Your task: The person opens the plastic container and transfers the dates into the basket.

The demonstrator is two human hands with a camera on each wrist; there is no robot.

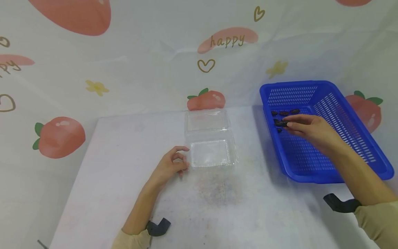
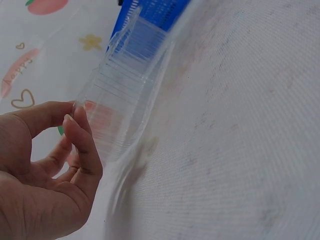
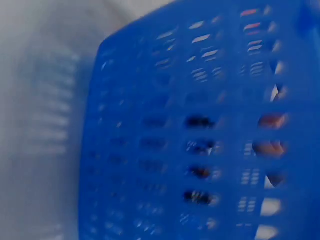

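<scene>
A clear plastic clamshell box [image 1: 211,154] lies unfolded on the white table, its lid [image 1: 206,121] laid back behind the base. My left hand [image 1: 172,164] is at the box's left side; in the left wrist view, thumb and fingertips pinch the edge of the clear plastic [image 2: 115,115]. Over the left part of a blue basket [image 1: 289,174], my right hand [image 1: 314,131] holds a dark, oblong date [image 1: 281,123] between thumb and fingers. Several more dates [image 1: 284,113] lie near it in the basket. Through the slots of the basket wall [image 3: 130,110], the blurred right wrist view shows dark shapes and fingertips [image 3: 270,148].
The basket stands at the table's right, its wall rising around the right hand. A white backdrop [image 1: 149,69] printed with fruit and hearts hangs behind the table. White tabletop [image 1: 248,207] stretches between the hands and toward the front.
</scene>
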